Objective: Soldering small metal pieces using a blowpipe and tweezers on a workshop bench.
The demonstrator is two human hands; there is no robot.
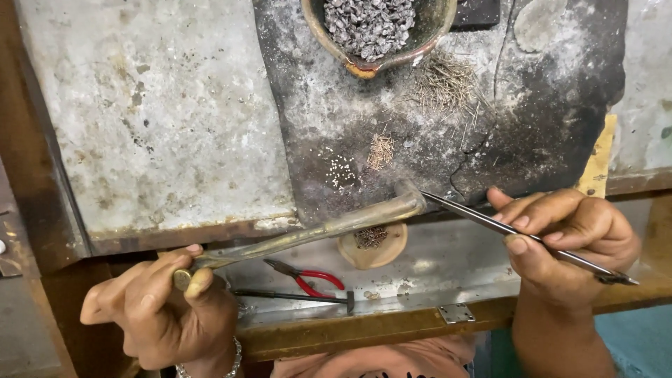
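No packages, labels, signs or screens clearly in view. Only possible candidate: yellow paper-like scrap with faint dark marks (pixel 599 162), narrow, upright, tucked at right edge of dark charred slab; too small to tell whether label.

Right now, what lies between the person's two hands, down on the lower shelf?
In the head view, red-handled pliers and a thin dark tool lie on the metal shelf between the left hand and right hand.
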